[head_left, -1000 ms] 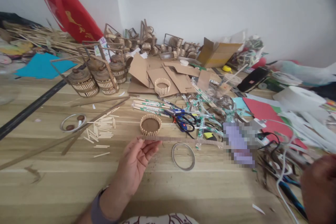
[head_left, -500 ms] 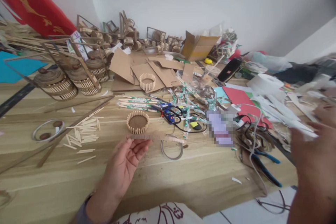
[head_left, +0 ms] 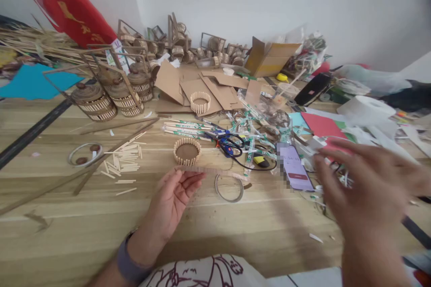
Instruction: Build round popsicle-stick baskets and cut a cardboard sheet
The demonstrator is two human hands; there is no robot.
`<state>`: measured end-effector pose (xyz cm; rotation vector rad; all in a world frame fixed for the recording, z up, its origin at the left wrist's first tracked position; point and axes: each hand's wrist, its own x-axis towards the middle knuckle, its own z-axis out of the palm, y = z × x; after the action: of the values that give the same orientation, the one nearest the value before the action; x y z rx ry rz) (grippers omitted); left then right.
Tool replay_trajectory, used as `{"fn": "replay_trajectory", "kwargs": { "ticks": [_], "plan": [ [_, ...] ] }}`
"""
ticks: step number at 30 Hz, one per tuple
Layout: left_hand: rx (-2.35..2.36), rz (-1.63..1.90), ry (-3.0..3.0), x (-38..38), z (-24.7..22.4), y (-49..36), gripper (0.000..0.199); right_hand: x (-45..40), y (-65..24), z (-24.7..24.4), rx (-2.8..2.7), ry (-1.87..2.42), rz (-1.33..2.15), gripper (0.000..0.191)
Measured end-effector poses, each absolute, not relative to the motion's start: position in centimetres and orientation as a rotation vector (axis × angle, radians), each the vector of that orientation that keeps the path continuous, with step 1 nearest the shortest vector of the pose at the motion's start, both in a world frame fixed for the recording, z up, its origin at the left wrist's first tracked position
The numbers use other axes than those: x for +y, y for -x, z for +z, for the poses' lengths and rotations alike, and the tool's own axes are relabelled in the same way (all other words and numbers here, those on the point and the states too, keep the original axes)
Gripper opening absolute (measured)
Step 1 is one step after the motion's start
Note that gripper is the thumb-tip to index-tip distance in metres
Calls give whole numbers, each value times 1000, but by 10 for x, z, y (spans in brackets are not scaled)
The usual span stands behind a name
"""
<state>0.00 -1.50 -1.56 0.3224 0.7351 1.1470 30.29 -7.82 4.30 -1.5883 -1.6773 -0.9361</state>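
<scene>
My left hand (head_left: 178, 195) pinches one end of a thin brown strip (head_left: 218, 171), which reaches out to the right over a metal ring (head_left: 229, 188). Just behind that hand stands a round basket (head_left: 187, 152) edged with short sticks. My right hand (head_left: 363, 184) is raised at the right, blurred by motion, in front of the phone's right side; whether anything is between its fingers is hidden. Short loose sticks (head_left: 126, 159) lie at the left of the basket. A second stick ring (head_left: 200, 102) rests on cardboard (head_left: 170, 81).
Scissors (head_left: 232, 143) and wrapped sticks (head_left: 186, 129) lie mid-table, with a phone (head_left: 296, 168) to their right. Lidded stick buckets (head_left: 97, 103) stand at the left. A long brown strip (head_left: 111, 157) crosses the left side. A paper roll (head_left: 365, 107) is at the right.
My right hand has moved left, from the far right edge towards the phone. The camera view has turned slightly right-to-left, shifting the scene rightward. My left hand still holds the strip.
</scene>
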Motion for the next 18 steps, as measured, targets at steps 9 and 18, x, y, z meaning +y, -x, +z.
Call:
{"fn": "replay_trajectory", "kwargs": {
  "ticks": [9,18],
  "plan": [
    [650,1105,-373,-22,-7,1,22,-51,-190,5,-1996,1262,-653,5],
    [1043,1256,-858,-3,-2,29,20,-16,-234,66,-2213,1289,-86,11]
  ]
}}
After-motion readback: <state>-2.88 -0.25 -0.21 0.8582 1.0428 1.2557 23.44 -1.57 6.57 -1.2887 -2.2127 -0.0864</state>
